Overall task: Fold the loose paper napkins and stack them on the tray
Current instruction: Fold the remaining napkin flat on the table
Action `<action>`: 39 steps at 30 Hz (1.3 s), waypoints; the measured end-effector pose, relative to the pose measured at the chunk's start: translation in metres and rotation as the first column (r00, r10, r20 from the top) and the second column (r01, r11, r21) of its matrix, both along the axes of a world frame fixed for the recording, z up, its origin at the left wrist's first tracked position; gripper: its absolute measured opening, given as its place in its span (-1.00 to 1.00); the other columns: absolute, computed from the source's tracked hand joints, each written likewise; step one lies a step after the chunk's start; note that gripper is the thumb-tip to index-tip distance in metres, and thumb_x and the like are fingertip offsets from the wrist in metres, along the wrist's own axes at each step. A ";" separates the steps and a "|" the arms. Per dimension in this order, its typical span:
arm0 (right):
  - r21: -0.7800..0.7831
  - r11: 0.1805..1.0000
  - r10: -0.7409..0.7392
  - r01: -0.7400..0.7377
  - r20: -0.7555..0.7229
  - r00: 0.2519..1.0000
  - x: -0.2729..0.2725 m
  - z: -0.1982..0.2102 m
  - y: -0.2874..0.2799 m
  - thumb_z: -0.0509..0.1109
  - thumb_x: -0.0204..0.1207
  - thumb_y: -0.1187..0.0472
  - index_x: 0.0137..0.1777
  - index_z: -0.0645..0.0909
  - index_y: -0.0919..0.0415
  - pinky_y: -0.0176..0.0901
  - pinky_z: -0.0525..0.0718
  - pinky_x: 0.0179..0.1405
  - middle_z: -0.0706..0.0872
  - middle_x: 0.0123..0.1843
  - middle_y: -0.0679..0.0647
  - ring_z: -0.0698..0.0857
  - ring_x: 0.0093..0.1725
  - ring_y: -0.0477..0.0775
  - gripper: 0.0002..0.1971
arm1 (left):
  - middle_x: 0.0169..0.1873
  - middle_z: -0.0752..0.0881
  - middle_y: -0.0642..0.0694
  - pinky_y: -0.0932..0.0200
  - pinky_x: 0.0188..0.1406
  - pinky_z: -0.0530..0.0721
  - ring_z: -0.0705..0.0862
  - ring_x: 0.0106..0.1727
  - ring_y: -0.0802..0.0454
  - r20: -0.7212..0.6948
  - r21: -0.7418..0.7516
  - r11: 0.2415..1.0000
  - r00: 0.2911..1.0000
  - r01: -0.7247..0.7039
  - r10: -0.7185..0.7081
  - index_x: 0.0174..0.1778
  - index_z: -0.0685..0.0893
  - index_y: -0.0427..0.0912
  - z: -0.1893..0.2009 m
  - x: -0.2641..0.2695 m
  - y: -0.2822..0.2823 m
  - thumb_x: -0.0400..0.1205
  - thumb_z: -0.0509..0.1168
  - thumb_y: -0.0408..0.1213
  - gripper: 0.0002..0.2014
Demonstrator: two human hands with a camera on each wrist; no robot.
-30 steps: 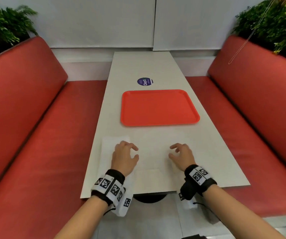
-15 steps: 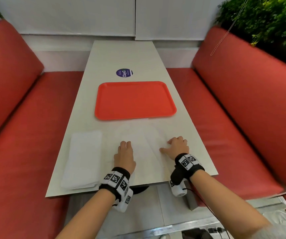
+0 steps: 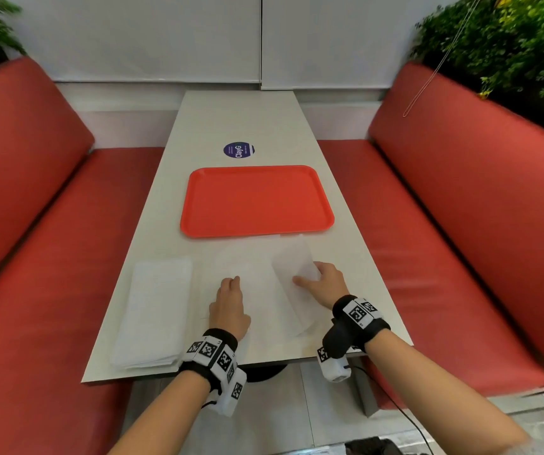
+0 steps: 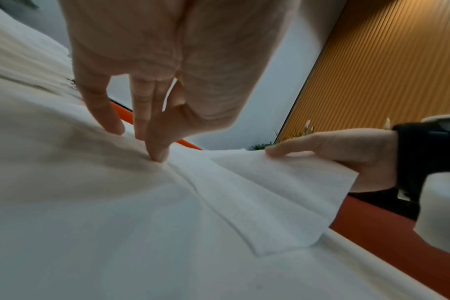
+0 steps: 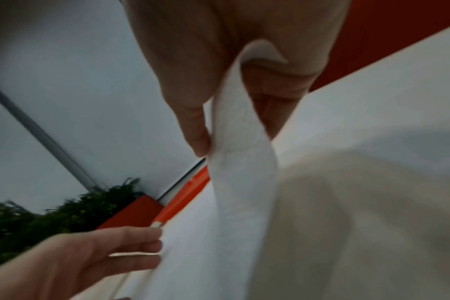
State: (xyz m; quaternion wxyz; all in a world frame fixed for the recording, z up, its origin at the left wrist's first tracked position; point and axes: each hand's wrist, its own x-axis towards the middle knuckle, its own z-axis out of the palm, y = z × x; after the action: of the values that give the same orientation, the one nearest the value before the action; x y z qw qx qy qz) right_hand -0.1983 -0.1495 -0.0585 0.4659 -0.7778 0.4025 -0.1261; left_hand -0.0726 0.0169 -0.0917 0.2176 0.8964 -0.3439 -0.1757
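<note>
Fingers: while the left hand (image 3: 229, 305) presses straight fingers (image 4: 156, 142) flat, the right hand (image 3: 324, 283) pinches a lifted edge.
Held: thin white paper napkin (image 3: 265, 290), soft, light, probably tears easily; best taken at an edge.
Beside: stacked white napkins (image 3: 154, 311) left of the left fingers.
Beyond: orange plastic tray (image 3: 257, 229), bare, on the pale worktop (image 3: 241, 123).

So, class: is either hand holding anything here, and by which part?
The right hand pinches the open napkin by its right edge, lifted off the table. The left hand holds nothing; its fingers press the napkin flat.
</note>
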 end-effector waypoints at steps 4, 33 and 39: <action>0.048 0.997 0.055 -0.067 0.214 0.975 -0.008 0.017 0.003 0.52 0.48 0.22 0.07 0.72 0.15 -0.04 0.71 -0.05 0.81 -0.02 0.06 0.77 -0.04 0.11 -0.83 | 0.43 0.41 -0.12 0.31 0.32 0.39 0.52 0.31 -0.03 -0.158 -0.369 0.919 0.984 -0.138 0.084 0.49 0.43 -0.31 0.005 -0.004 0.001 0.58 0.10 -0.66 -0.47; 0.246 0.953 0.074 -0.178 0.380 0.922 -0.010 0.010 0.037 0.48 0.51 0.38 0.34 0.54 0.12 0.07 0.77 0.09 0.78 0.17 0.12 0.79 0.10 0.14 -0.58 | 0.12 0.74 -0.17 -0.08 0.01 0.76 0.75 0.08 -0.11 -0.801 -0.527 0.780 0.504 -0.338 -0.323 -0.05 0.74 -0.30 0.064 -0.006 0.021 0.66 0.28 0.00 -0.62; 0.401 0.896 0.052 -0.193 0.338 0.940 0.030 0.017 0.082 0.14 0.72 -0.10 0.23 0.67 0.08 -0.23 0.69 -0.08 0.81 0.10 0.01 0.78 0.04 0.02 -0.63 | 0.15 0.70 -0.12 0.09 -0.20 0.79 0.76 -0.22 -0.04 -0.608 -0.516 0.803 0.787 -0.298 -0.099 -0.01 0.77 -0.23 0.063 0.019 0.072 0.47 0.34 -0.65 -0.70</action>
State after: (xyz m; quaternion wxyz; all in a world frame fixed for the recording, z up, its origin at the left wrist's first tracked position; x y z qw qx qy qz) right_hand -0.1678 -0.0671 -0.0414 0.6910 -0.6498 0.2893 -0.1286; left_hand -0.0537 0.0892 -0.0288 0.5915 0.6963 -0.2419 -0.3266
